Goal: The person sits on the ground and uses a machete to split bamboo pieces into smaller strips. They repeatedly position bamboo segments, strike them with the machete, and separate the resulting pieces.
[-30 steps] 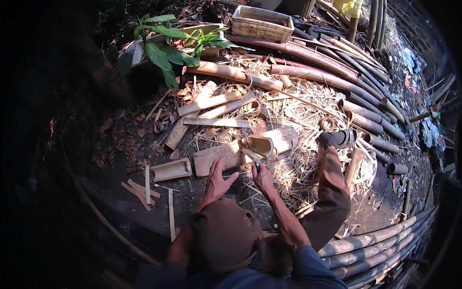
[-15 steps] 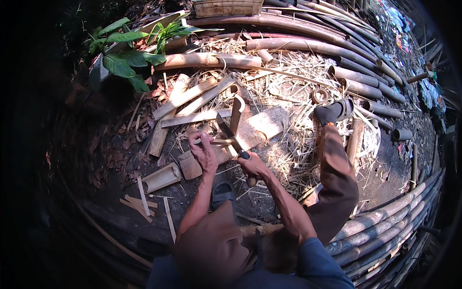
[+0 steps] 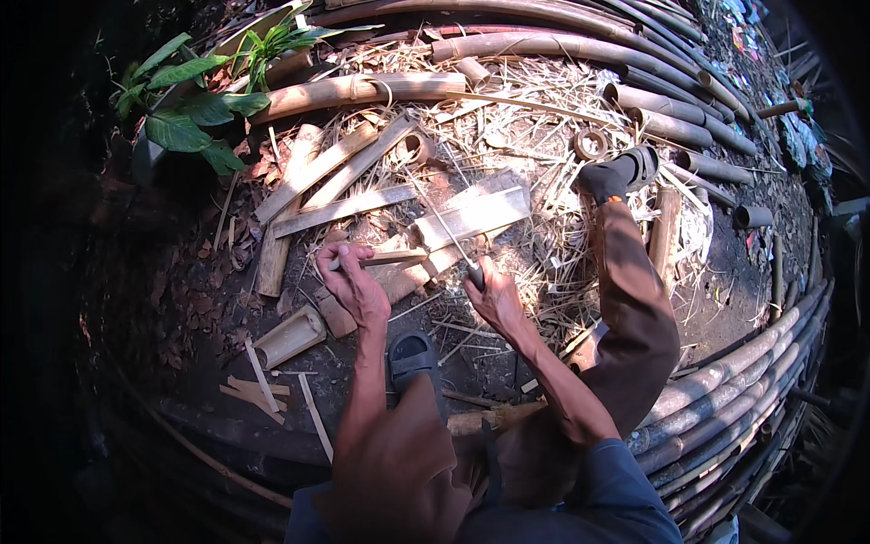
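Observation:
My left hand (image 3: pixel 355 288) is closed around a short bamboo strip (image 3: pixel 390 257), which points to the right. My right hand (image 3: pixel 497 296) grips a machete by its dark handle (image 3: pixel 474 273). Its long blade (image 3: pixel 441 217) is seen nearly edge-on and slants up and to the left, apart from the strip. Just beyond the hands, a split bamboo half (image 3: pixel 476 219) lies on a wooden block (image 3: pixel 399 280), its hollow side in bright light. The blade passes in front of the half's left part; whether they touch I cannot tell.
Split bamboo lengths (image 3: pixel 344 210) lie beyond my left hand, and a short bamboo trough (image 3: pixel 291 339) lies nearer. Bamboo poles (image 3: pixel 557 45) stretch across the back, others (image 3: pixel 725 385) at the near right. Shavings (image 3: pixel 544 131) cover the ground. My sandalled foot (image 3: pixel 625 174) is at the right.
My right hand and the machete have moved right, away from the strip, and the blade has turned edge-on. The bamboo half that stood up beside the blade now lies down. The view has shifted.

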{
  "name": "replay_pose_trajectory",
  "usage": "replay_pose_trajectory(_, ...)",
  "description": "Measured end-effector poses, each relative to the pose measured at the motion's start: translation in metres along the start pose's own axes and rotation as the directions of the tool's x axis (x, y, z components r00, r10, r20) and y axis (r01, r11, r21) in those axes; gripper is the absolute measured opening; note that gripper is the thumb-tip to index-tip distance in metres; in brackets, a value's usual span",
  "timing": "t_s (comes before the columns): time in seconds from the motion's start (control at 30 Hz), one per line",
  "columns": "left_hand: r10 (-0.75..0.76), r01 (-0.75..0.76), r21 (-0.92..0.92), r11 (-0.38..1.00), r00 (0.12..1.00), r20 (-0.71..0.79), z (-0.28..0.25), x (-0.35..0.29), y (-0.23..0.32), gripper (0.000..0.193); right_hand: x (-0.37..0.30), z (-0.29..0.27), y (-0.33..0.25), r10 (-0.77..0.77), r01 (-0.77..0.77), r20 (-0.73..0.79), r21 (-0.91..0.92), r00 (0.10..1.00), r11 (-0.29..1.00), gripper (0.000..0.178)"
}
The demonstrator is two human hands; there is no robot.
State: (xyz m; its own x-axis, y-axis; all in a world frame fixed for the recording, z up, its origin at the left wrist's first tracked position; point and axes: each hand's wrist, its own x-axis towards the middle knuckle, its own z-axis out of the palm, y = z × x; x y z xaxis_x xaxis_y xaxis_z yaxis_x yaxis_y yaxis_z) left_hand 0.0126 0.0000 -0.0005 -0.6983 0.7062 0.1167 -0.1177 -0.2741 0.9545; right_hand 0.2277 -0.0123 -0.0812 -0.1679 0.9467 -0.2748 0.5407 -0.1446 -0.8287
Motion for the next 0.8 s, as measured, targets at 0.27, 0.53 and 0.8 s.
replay_pose_trajectory(0.27, 0.098, -0.099, 0.007, 0.995, 0.992, 0.075, 0.0, 0.005, 0.047, 0.025, -0.027, -0.003, 0.04, -0.03, -0.01, -0.135, -0.286, 0.99, 0.958, 0.027)
replay_pose_trajectory(0.53, 0.104, -0.13, 0.193, 0.973, 0.985, 0.137, -0.033, -0.004, -0.027, 0.028, -0.057, -0.006, -0.026, 0.034, -0.028, -0.123, 0.048, 0.992, 0.998, 0.03)
replay_pose_trajectory(0.8, -0.002, -0.354, 0.748, 0.562, 0.903, 0.429, -0.053, -0.008, 0.011, 0.03, -0.064, 0.029, -0.104, -0.183, 0.166, 0.065, 0.209, 0.981, 0.964, 0.035)
